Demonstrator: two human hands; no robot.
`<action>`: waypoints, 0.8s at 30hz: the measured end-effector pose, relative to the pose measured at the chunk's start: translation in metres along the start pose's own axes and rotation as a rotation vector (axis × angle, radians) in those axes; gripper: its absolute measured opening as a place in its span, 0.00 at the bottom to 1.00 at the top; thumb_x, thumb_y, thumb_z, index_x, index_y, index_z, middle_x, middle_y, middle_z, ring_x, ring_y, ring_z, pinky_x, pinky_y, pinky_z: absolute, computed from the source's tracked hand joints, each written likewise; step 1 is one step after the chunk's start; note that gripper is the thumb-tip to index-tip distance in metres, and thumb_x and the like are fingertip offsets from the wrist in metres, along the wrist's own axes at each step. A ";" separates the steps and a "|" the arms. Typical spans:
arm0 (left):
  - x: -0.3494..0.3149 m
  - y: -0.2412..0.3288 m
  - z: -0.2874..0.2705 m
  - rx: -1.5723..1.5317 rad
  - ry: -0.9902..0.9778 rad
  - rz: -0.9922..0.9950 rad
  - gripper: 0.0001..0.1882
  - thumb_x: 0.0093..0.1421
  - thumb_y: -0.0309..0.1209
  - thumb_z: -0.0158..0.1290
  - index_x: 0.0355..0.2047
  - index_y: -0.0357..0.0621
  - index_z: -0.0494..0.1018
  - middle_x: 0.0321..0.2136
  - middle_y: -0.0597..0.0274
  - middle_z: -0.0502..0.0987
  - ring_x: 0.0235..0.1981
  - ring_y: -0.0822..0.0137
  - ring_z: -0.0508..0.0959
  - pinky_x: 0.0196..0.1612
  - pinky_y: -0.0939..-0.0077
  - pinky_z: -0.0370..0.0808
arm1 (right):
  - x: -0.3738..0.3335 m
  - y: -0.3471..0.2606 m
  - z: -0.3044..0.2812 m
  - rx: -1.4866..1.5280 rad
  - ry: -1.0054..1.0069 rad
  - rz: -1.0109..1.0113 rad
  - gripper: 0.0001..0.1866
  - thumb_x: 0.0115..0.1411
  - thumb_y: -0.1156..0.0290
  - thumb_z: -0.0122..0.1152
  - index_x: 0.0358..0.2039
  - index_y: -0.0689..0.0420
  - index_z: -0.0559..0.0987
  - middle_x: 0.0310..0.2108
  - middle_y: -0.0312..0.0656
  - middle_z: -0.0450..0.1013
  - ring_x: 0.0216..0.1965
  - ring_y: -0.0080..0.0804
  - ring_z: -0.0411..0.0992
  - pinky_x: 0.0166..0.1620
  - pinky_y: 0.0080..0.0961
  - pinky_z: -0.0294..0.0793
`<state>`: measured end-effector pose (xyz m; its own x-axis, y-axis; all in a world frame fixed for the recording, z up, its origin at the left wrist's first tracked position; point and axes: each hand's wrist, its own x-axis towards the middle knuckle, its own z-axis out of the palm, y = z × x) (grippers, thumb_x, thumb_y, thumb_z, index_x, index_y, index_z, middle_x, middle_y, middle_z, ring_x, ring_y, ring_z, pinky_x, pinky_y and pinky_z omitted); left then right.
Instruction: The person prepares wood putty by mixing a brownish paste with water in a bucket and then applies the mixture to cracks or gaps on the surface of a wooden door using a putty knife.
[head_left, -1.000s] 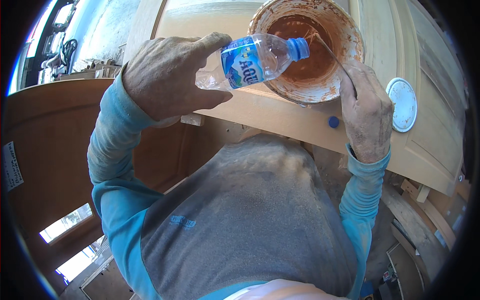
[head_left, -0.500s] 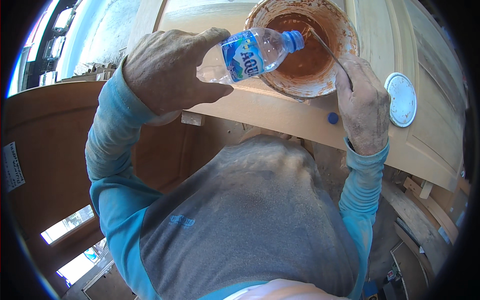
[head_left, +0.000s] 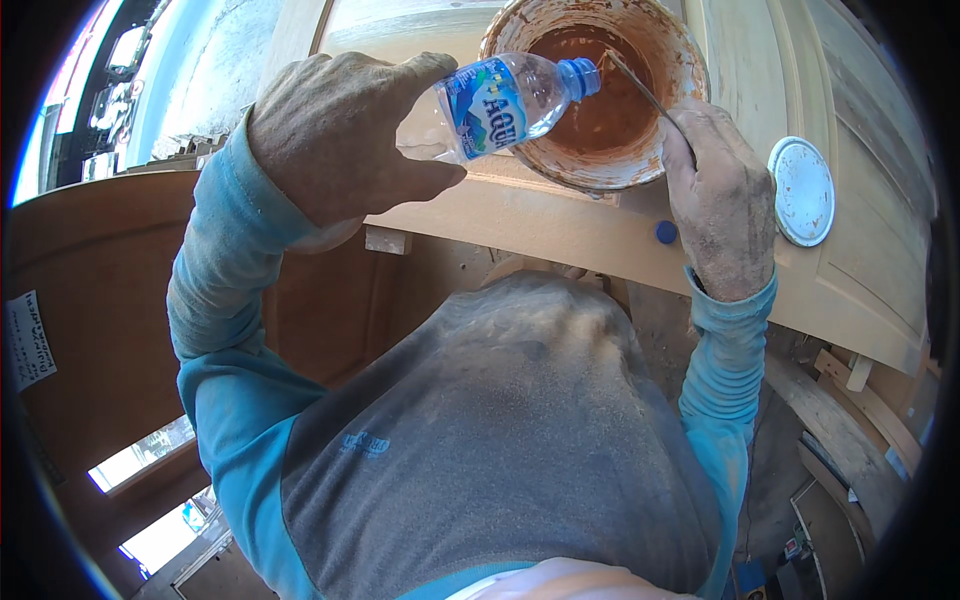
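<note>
My left hand [head_left: 335,140] grips a clear plastic bottle [head_left: 530,95] with a blue label. The bottle lies nearly on its side, its blue-ringed neck reaching over a bucket [head_left: 672,55] smeared with reddish-brown. Inside the bucket is a reddish-brown liquid [head_left: 603,125]. At the bucket's right side, my right hand [head_left: 722,195] is closed around a thin curved rod [head_left: 640,86], whose far end slants down into the bucket. Whether anything flows from the bottle, I cannot tell.
Under the bucket is a pale wooden panel [head_left: 560,212]. A small blue cap [head_left: 666,232] lies near its front edge, and a white, spotted round lid [head_left: 803,190] to the right. At left stands a brown panel [head_left: 110,260]. Wooden boards [head_left: 870,405] lie at lower right.
The rod's end has shifted slightly left within the bucket, together with my right hand. The bottle remains tilted over the bucket in my left hand.
</note>
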<state>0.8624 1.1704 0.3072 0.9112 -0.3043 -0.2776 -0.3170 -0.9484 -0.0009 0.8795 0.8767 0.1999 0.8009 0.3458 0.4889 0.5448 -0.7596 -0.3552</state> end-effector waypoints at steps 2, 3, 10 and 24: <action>0.001 0.000 -0.001 -0.016 -0.013 -0.009 0.43 0.52 0.48 0.71 0.67 0.50 0.72 0.34 0.45 0.84 0.37 0.46 0.86 0.43 0.53 0.80 | 0.000 0.000 0.000 -0.007 0.008 -0.002 0.06 0.68 0.71 0.62 0.38 0.61 0.80 0.40 0.47 0.81 0.36 0.49 0.83 0.38 0.41 0.84; 0.001 0.001 -0.002 -0.023 -0.021 -0.016 0.43 0.52 0.48 0.71 0.67 0.50 0.72 0.34 0.45 0.84 0.37 0.46 0.86 0.43 0.53 0.80 | 0.000 0.000 0.000 -0.011 0.012 -0.003 0.06 0.68 0.71 0.62 0.38 0.61 0.80 0.40 0.47 0.81 0.36 0.49 0.83 0.37 0.41 0.84; 0.001 0.001 -0.002 0.018 0.016 0.018 0.43 0.52 0.49 0.71 0.67 0.50 0.72 0.34 0.45 0.84 0.37 0.46 0.86 0.42 0.53 0.80 | 0.000 0.000 0.001 -0.020 0.010 -0.001 0.07 0.69 0.70 0.62 0.38 0.61 0.81 0.40 0.46 0.81 0.36 0.47 0.83 0.37 0.39 0.84; 0.003 -0.002 -0.003 -0.015 -0.009 0.001 0.43 0.53 0.48 0.71 0.67 0.48 0.72 0.34 0.46 0.84 0.36 0.47 0.86 0.43 0.54 0.79 | 0.002 -0.001 0.003 -0.014 0.018 0.005 0.07 0.68 0.71 0.63 0.38 0.61 0.81 0.40 0.47 0.81 0.36 0.48 0.83 0.38 0.39 0.84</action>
<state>0.8666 1.1709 0.3089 0.9083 -0.3049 -0.2863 -0.3142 -0.9493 0.0143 0.8814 0.8797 0.1994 0.7989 0.3322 0.5015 0.5374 -0.7687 -0.3468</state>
